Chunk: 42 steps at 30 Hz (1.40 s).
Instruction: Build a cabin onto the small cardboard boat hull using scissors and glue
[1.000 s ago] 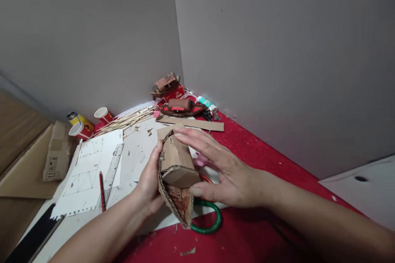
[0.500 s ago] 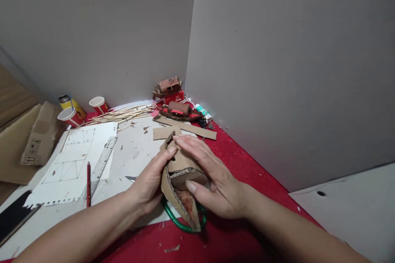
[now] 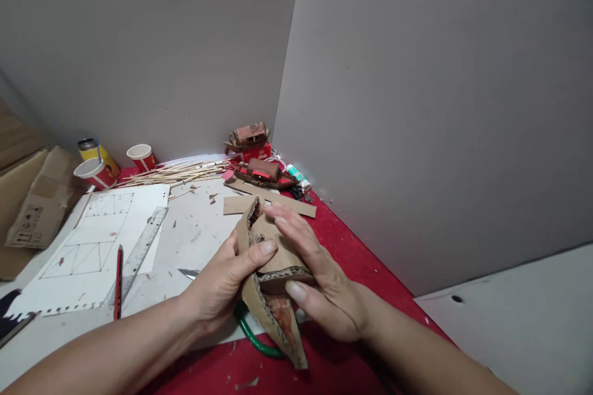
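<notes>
A small cardboard boat (image 3: 273, 311) with a curved cardboard cover points its narrow end toward me. My left hand (image 3: 231, 274) grips its left side, the thumb lying on the cover and the fingers hidden beneath. From the right, my right hand (image 3: 327, 281) holds the cover, fingers over the top and thumb at its near edge. Under the boat, part of a green ring-shaped handle (image 3: 259, 342) shows. A metal blade tip (image 3: 188, 273) sticks out beside my left hand.
Beyond the hands are cardboard strips (image 3: 296, 203), two brown model boats (image 3: 264, 171) and thin sticks (image 3: 185, 171). On the left lie a drawing sheet (image 3: 92, 234), a ruler (image 3: 143, 247) and a pencil (image 3: 118, 284); paper cups (image 3: 141, 157) stand behind.
My left thumb has moved right onto the cover. The boat's near tip sits slightly lower and further right, and less of the green handle shows. The view has shifted slightly.
</notes>
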Available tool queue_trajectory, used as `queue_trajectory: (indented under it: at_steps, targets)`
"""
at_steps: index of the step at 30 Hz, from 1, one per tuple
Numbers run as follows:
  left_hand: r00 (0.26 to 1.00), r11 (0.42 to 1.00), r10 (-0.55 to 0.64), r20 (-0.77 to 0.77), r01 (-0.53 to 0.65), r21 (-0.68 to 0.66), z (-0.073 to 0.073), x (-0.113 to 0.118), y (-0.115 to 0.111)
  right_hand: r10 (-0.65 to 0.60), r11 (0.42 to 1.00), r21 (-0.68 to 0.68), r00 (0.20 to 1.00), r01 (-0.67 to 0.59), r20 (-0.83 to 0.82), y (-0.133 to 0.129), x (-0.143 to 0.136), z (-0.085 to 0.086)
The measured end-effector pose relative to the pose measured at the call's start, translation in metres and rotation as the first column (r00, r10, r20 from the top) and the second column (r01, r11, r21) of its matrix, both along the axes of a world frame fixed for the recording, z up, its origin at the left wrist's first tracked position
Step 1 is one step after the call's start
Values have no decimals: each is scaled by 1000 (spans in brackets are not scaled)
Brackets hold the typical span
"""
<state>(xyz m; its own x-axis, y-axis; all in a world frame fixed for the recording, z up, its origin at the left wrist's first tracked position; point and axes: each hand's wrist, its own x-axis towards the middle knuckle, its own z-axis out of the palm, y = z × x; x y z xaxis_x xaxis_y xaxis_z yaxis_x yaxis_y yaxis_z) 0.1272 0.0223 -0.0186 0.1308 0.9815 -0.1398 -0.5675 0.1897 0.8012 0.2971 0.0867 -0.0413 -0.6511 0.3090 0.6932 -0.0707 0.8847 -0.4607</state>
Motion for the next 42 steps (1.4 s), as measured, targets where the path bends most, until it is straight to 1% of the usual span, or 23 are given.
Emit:
queue_trajectory:
  at_steps: [6, 10, 12, 17, 22, 24, 26, 28, 31, 36, 39, 42]
  targets:
    - [998, 999, -40, 45, 41, -21, 0, 1, -2, 49, 998, 53, 997, -46, -65, 3, -4, -5]
    - [997, 998, -51, 56, 52, -22, 0, 2, -4, 38, 996, 79, 996, -32, -76, 3, -4, -5]
    - [998, 999, -38, 42, 39, -30, -1, 2, -3, 26, 998, 64, 997, -21, -69, 3, -4, -6]
    - [998, 999, -18, 53, 20, -42, -5, 1, 0, 23, 999, -35, 998, -25, -64, 4, -4, -9]
    - [995, 994, -43, 88, 51, -93, -5, -1, 2, 33, 998, -37, 979, -41, -201, 10, -2, -11]
    - [992, 990, -53, 111, 67, -126, -3, -2, 2, 32, 999, -11, 966, -36, -256, 16, 2, -9]
    - [990, 984, -37, 135, 59, -168, 1, -4, 3, 15, 1000, 10, 960, -13, -278, 24, 6, -6]
    - [986, 973, -19, 164, 55, -222, 5, -6, 3, -4, 1000, 2, 965, 4, -263, 30, 11, -2]
    - [982, 953, -12, 191, 69, -294, 12, -9, 3, -1, 1000, -7, 982, 0, -190, 35, 15, 3]
    - [985, 927, -22, 169, 83, -365, 18, -9, -1, 40, 999, 31, 988, -36, -146, 35, 13, 7]
    - [987, 912, -19, 162, 83, -401, 20, -6, -3, 52, 999, 2, 989, -52, -135, 34, 13, 9]
    - [991, 900, 10, 130, 48, -434, 23, -3, -4, 76, 996, -28, 988, -81, -135, 34, 13, 9]
